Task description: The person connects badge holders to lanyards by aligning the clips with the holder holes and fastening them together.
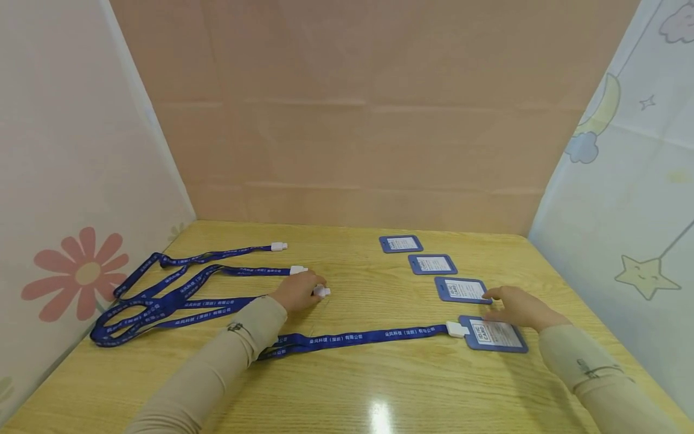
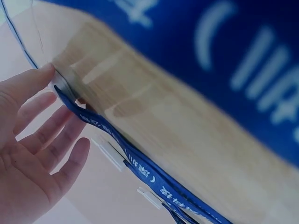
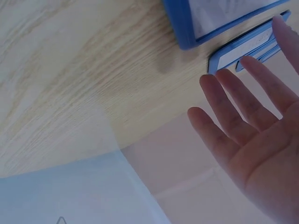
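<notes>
In the head view my left hand [image 1: 298, 293] pinches the white clip end [image 1: 322, 291] of a blue lanyard between thumb and fingers; the left wrist view shows that lanyard [image 2: 152, 173] trailing from the fingertips. My right hand [image 1: 517, 307] hovers over the card holders with its fingers extended, holding nothing. Its fingertips are right by the edge of a blue ID card holder [image 1: 461, 290]. Below it lies the nearest card holder [image 1: 501, 339], whose slot end meets the white clip [image 1: 457, 329] of another blue lanyard [image 1: 358, 339].
Two more card holders [image 1: 401, 243] [image 1: 432, 264] lie farther back in a slanting row. Two lanyards with white clips [image 1: 279, 246] [image 1: 297, 270] stretch across the left of the wooden table [image 1: 347, 392], their loops overlapping. Panels [image 1: 352, 150] enclose the back and sides.
</notes>
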Motion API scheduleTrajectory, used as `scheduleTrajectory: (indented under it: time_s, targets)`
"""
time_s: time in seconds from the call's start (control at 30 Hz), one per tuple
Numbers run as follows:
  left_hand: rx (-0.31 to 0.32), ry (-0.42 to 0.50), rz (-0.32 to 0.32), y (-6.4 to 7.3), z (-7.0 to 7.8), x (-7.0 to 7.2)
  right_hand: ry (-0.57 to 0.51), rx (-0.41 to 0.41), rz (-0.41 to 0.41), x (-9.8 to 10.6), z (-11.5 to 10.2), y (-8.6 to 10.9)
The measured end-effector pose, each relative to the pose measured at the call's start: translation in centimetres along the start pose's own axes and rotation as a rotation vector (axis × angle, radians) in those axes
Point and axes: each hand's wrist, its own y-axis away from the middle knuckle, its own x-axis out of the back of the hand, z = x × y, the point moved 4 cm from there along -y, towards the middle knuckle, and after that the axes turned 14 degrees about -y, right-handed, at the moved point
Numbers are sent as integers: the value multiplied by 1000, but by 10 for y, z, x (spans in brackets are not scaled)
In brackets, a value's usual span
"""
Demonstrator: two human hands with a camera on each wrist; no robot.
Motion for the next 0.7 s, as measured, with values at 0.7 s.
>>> scheduleTrajectory:
  time_s: [0.7]
  targets:
    - [31, 39, 45, -1, -1, 8, -40, -86, 28, -5, 11, -33]
